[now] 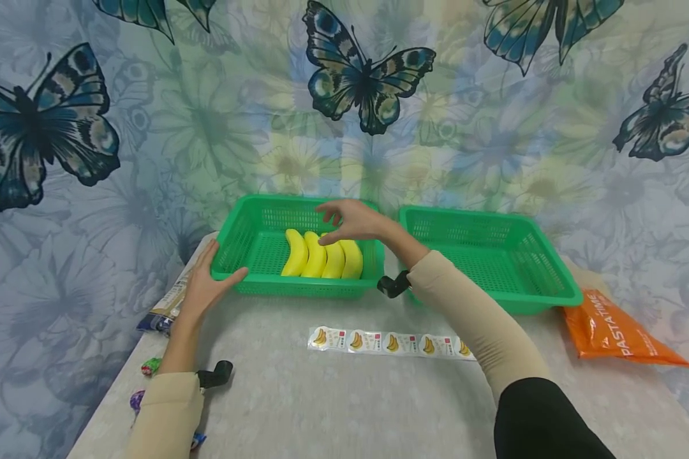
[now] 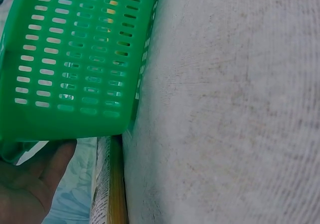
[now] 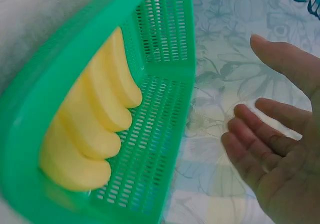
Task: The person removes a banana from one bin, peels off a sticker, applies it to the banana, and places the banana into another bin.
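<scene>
Four yellow bananas [image 1: 324, 255] lie side by side in the left green basket [image 1: 255, 278], towards its right end. Above them my right hand [image 1: 356, 220] hovers with thumb and fingers spread apart and nothing between them. The right wrist view shows that hand [image 3: 282, 159] beside the basket's far wall, palm visible and clear of the bananas [image 3: 97, 111]. At the basket's front left corner, my left hand [image 1: 203, 287] rests with its fingers along the side and its thumb stretched towards the front rim. In the left wrist view, part of this hand [image 2: 30, 184] touches the perforated basket [image 2: 65, 121].
A second green basket [image 1: 494, 280] stands to the right. In front lies a strip of banana-printed labels [image 1: 373, 342]. An orange packet [image 1: 620, 328] sits at the right, another packet [image 1: 169, 306] at the left edge, with small wrapped sweets [image 1: 151, 366] nearer me.
</scene>
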`<state>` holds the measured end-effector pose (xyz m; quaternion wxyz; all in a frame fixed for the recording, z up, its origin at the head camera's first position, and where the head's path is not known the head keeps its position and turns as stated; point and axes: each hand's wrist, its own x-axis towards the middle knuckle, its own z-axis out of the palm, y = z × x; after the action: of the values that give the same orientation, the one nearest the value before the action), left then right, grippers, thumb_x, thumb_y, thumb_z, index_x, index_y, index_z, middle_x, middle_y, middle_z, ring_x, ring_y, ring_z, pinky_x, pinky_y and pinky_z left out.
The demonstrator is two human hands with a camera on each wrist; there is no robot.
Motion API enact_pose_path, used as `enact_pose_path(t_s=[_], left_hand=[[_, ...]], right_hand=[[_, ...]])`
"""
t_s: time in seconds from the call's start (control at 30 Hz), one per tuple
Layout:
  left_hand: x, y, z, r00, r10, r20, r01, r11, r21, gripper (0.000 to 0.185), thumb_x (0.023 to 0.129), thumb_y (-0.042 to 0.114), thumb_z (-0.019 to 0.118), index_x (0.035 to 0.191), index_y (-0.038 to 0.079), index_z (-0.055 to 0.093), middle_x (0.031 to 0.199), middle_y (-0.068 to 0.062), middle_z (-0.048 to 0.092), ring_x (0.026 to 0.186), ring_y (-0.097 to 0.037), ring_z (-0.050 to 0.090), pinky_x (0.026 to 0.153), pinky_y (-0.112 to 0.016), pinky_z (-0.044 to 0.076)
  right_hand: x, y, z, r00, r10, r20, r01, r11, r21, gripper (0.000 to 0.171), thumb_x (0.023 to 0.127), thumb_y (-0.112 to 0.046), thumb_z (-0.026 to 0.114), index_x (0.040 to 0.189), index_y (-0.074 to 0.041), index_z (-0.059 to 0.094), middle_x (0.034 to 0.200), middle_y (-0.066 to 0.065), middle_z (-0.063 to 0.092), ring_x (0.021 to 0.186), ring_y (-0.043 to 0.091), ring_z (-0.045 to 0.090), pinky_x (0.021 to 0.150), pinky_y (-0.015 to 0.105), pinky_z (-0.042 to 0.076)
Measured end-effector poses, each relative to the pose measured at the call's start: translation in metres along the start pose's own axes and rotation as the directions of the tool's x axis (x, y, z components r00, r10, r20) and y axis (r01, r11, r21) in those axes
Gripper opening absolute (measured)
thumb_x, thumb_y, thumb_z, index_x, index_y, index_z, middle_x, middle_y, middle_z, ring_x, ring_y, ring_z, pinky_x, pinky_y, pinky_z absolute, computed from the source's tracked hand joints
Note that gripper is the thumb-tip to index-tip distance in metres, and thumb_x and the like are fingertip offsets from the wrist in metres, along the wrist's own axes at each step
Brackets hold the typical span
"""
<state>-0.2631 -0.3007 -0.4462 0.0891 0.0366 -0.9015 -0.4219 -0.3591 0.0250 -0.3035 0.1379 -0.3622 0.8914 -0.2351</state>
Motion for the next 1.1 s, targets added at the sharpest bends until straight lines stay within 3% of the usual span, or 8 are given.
enact_pose_path(t_s=[0.2,0.43,0.7,0.97,1.1], left_hand=[[0.003,0.000,-0.004,1.000,0.007,-0.005,-0.007,1.000,-0.018,0.097,0.088,0.053,0.065,0.159,0.020,0.006,0.166,-0.008,0.002,0.149,-0.046,0.007,0.109,-0.075,0.017],[0.001,-0.001,-0.007,1.000,-0.005,-0.026,0.004,0.999,-0.033,0.097,0.087,0.051,0.066,0.158,0.019,0.008,0.166,-0.007,0.004,0.150,-0.045,0.009,0.110,-0.074,0.017],[-0.006,-0.006,0.009,0.999,0.001,-0.041,-0.002,0.999,-0.034,0.096,0.086,0.050,0.068,0.158,0.019,0.012,0.166,-0.006,0.008,0.150,-0.043,0.011,0.111,-0.073,0.016],[-0.006,-0.009,0.008,0.999,0.004,-0.037,-0.005,0.999,-0.037,0.096,0.086,0.050,0.068,0.158,0.019,0.013,0.166,-0.004,0.008,0.150,-0.043,0.011,0.110,-0.074,0.017],[-0.001,-0.006,0.005,0.999,0.012,-0.045,-0.013,0.999,-0.033,0.096,0.086,0.049,0.069,0.158,0.019,0.014,0.166,-0.004,0.008,0.150,-0.042,0.012,0.111,-0.072,0.017]], right_hand=[[0.039,0.006,0.001,0.999,0.035,0.019,-0.036,0.999,0.027,0.064,0.087,-0.039,0.072,0.142,-0.015,0.051,0.129,0.008,0.061,0.114,0.022,0.059,0.094,0.038,0.051],[0.077,0.014,0.011,0.998,0.041,0.041,-0.043,0.998,0.036,0.065,0.087,-0.039,0.072,0.142,-0.011,0.051,0.128,0.008,0.063,0.119,0.021,0.058,0.098,0.035,0.050],[0.087,0.033,0.040,0.987,0.139,0.084,-0.149,0.980,0.132,0.074,0.087,-0.036,0.073,0.146,-0.005,0.042,0.123,0.009,0.062,0.111,0.024,0.061,0.092,0.035,0.051],[0.104,0.043,0.051,0.982,0.156,0.103,-0.165,0.983,0.084,0.073,0.087,-0.038,0.072,0.145,-0.004,0.044,0.128,0.011,0.063,0.114,0.025,0.061,0.095,0.037,0.052],[0.117,0.046,0.050,0.978,0.175,0.116,-0.180,0.983,0.033,0.074,0.087,-0.041,0.071,0.145,-0.004,0.045,0.137,0.012,0.058,0.121,0.025,0.058,0.101,0.039,0.050]])
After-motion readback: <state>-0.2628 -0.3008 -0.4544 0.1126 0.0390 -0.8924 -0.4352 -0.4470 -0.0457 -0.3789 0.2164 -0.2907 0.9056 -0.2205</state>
